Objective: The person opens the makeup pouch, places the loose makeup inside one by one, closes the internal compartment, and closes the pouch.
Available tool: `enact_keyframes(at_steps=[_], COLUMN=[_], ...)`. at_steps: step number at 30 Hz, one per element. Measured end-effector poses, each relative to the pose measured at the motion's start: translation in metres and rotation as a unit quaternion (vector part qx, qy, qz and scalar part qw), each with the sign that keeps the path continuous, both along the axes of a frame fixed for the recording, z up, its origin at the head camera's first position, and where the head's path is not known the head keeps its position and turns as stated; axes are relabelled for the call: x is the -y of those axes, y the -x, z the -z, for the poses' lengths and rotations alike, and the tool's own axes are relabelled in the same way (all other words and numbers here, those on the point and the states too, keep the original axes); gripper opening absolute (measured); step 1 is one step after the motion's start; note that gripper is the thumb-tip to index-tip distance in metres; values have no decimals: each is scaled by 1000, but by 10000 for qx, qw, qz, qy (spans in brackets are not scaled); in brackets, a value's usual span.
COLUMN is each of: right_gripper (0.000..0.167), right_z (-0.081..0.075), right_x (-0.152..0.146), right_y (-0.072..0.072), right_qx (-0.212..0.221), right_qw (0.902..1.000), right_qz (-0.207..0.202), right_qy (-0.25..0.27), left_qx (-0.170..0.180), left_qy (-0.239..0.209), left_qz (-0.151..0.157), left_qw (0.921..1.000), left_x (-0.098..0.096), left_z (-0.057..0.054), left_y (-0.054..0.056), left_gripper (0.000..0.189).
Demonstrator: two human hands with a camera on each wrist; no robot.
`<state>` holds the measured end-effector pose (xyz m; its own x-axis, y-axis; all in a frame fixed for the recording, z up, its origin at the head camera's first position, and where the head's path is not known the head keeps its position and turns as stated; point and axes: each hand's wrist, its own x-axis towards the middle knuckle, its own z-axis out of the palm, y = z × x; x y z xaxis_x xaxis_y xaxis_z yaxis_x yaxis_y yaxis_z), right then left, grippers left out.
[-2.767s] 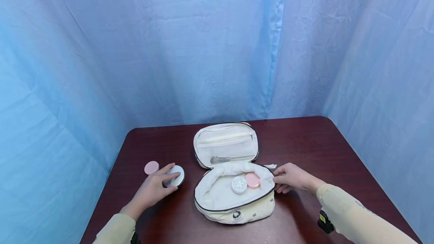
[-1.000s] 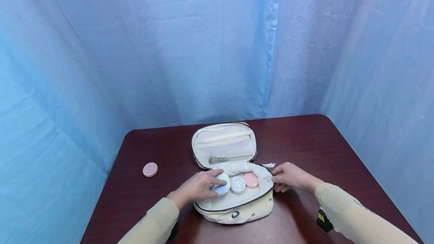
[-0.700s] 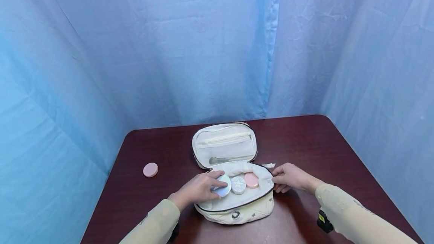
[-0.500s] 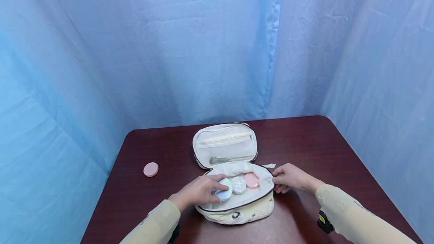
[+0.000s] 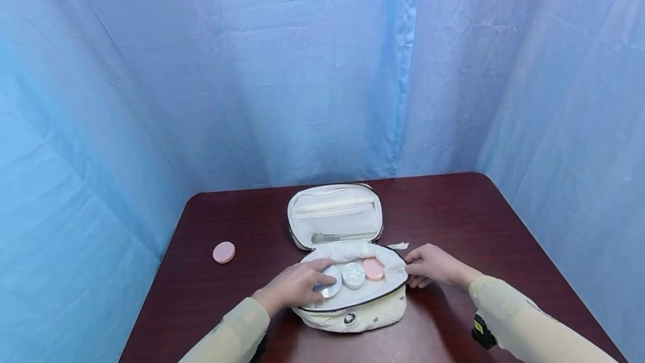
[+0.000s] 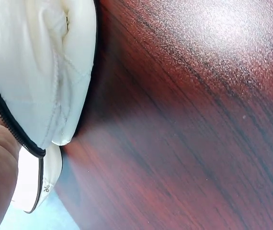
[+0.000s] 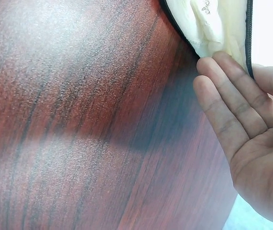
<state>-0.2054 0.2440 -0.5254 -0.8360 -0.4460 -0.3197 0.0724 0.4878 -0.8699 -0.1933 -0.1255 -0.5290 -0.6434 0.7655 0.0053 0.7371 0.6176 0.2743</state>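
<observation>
A white quilted makeup bag (image 5: 375,313) with dark zipper edging stands unzipped on the table, its lid laid back. My left hand (image 5: 294,284) reaches over the bag's left rim, thumb and fingers about a round silvery compact (image 5: 330,283) inside it. A white round case with a star pattern (image 5: 354,276) and a pink round compact (image 5: 374,269) lie to its right in the bag. With thumb inside and fingers outside, my right hand (image 7: 251,112) pinches the bag's right rim. In the left wrist view, the bag's wall hides most of my left hand (image 6: 0,167).
A second pink round compact (image 5: 224,252) lies on the dark red wooden table (image 5: 443,206), left of the bag. A makeup brush (image 5: 335,236) sits in the lid's lower pocket. Blue curtains (image 5: 302,71) surround the table at the back and sides.
My left hand has carried the silvery compact from the table on the left into the bag, and since then it has shifted only slightly. My right hand has stayed at the bag's right rim.
</observation>
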Motion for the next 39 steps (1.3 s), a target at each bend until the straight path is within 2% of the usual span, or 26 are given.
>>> enact_keyframes(at_steps=[8,17,29,35,39], right_gripper=[20,21,22,22,22], right_z=[2,1,-1,1,2], right_x=[-1,0,0,0,-1], right_y=[2,1,0,1,1], right_qx=[40,64,61,32,1], right_qw=[10000,10000,10000,10000,10000], right_qz=[-13,-36,-42,-65,-79], right_qy=[2,40,45,-9,-14], left_qx=[-230,-190,-117,-247,-309], left_qy=[21,200,299,161,-43], left_qz=[-128,-295,-229,-22,42], left_qw=[9997,9992,9992,9996,9995], left_x=[-1,-4,-4,1,5], left_z=[2,5,3,4,0], left_y=[3,6,6,6,4], left_gripper=[46,47,48,45,42])
